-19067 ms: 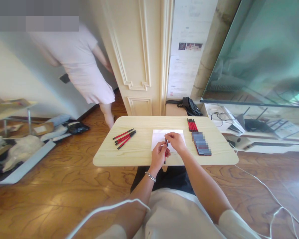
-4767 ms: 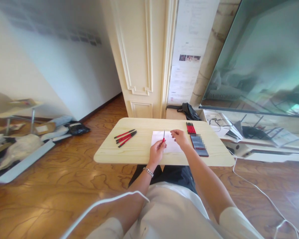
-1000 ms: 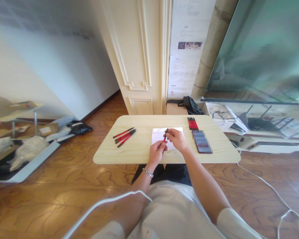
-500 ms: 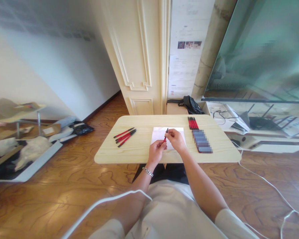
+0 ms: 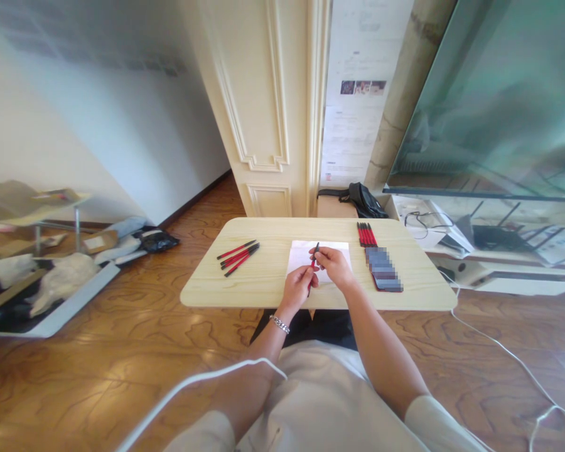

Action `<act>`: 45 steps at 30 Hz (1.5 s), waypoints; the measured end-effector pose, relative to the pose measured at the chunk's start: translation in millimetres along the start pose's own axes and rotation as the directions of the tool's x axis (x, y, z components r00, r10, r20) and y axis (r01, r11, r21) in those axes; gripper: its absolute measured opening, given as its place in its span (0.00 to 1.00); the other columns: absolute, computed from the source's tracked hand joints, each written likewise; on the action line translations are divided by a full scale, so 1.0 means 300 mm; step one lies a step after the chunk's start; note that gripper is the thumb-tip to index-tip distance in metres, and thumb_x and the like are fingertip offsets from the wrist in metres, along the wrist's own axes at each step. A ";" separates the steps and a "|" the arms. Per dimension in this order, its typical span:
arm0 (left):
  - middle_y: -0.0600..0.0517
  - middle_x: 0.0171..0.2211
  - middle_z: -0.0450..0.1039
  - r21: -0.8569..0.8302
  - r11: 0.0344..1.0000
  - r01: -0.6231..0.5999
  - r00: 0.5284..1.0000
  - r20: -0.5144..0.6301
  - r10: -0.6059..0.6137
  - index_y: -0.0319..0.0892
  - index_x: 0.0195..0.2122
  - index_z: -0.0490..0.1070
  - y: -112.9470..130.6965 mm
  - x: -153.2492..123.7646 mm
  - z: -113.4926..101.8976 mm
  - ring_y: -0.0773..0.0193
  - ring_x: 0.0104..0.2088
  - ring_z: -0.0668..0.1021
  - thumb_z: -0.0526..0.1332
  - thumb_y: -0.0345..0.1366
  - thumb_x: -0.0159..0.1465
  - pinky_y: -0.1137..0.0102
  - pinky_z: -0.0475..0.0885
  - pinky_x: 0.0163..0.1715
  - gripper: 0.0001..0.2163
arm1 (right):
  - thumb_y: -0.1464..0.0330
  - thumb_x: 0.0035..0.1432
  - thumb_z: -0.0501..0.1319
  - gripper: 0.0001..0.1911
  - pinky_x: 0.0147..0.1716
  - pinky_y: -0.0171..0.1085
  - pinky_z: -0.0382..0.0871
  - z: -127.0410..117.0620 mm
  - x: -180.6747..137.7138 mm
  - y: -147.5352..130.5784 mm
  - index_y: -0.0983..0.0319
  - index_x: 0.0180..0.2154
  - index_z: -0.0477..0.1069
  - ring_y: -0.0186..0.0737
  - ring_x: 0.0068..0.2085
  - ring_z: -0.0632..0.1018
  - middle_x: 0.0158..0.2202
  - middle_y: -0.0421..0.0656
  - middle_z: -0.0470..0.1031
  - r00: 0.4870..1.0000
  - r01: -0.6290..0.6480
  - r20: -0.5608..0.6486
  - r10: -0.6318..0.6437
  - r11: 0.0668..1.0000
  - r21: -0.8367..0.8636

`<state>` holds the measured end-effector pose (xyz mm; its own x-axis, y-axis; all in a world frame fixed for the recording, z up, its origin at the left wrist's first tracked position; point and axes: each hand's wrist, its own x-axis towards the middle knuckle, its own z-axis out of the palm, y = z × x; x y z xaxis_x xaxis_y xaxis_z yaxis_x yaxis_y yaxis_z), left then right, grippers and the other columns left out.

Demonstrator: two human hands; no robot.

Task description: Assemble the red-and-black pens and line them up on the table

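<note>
Left hand [image 5: 297, 285] and right hand [image 5: 336, 267] both pinch one pen [image 5: 315, 248] at frame centre, above the table [image 5: 245, 292]. Under them lies white paper [image 5: 299, 254]. To the right sit a dark flat case [image 5: 385, 276] and a pen row [image 5: 366, 234], and to the left loose pens [image 5: 238, 255].

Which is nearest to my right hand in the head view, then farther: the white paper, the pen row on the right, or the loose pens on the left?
1. White paper, directly beneath the right hand, which grips a pen.
2. Pen row, right, toward the far edge.
3. Loose pens, far left.
</note>
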<state>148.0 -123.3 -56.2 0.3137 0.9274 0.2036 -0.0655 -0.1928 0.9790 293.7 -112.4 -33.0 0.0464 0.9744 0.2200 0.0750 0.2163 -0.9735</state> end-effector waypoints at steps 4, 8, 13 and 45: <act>0.51 0.21 0.71 -0.033 0.999 0.006 1.000 0.027 -0.005 0.38 0.34 0.75 0.003 0.001 0.001 0.67 0.22 0.72 0.56 0.50 0.62 0.73 0.65 0.23 0.18 | 0.59 0.53 0.58 0.17 0.26 0.33 0.62 -0.015 0.000 -0.014 0.63 0.40 0.74 0.32 0.27 0.68 0.32 0.42 0.75 0.999 0.012 0.039 -0.013 1.000 0.003; 0.51 0.22 0.73 -0.079 0.997 0.001 1.000 -0.019 -0.003 0.38 0.34 0.74 -0.013 0.007 0.008 0.67 0.24 0.74 0.61 0.46 0.59 0.72 0.68 0.26 0.14 | 0.59 0.53 0.59 0.16 0.26 0.33 0.61 -0.018 -0.002 -0.012 0.63 0.37 0.74 0.33 0.27 0.68 0.29 0.41 0.73 0.999 0.031 0.011 -0.030 0.997 -0.064; 0.51 0.25 0.75 -0.111 0.994 -0.010 0.989 -0.146 -0.006 0.38 0.33 0.71 -0.042 0.008 0.032 0.65 0.26 0.77 0.65 0.44 0.55 0.69 0.71 0.30 0.13 | 0.53 0.52 0.59 0.18 0.23 0.33 0.56 0.005 -0.020 -0.015 0.62 0.24 0.67 0.32 0.23 0.63 0.20 0.36 0.63 0.992 0.026 -0.118 -0.050 0.980 -0.197; 0.51 0.24 0.75 -0.157 0.985 0.074 0.996 -0.037 -0.081 0.38 0.31 0.73 -0.041 0.008 0.032 0.66 0.24 0.76 0.67 0.43 0.54 0.71 0.70 0.28 0.13 | 0.53 0.46 0.66 0.19 0.22 0.32 0.59 0.041 -0.028 0.001 0.61 0.29 0.67 0.30 0.21 0.65 0.20 0.35 0.66 0.931 -0.006 -0.364 0.027 0.998 0.060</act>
<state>158.7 -121.7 -67.7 0.2823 0.9514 0.1234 -0.1901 -0.0706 0.9792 281.1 -119.7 -35.7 0.4081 0.8905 0.2010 0.0147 0.2138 -0.9768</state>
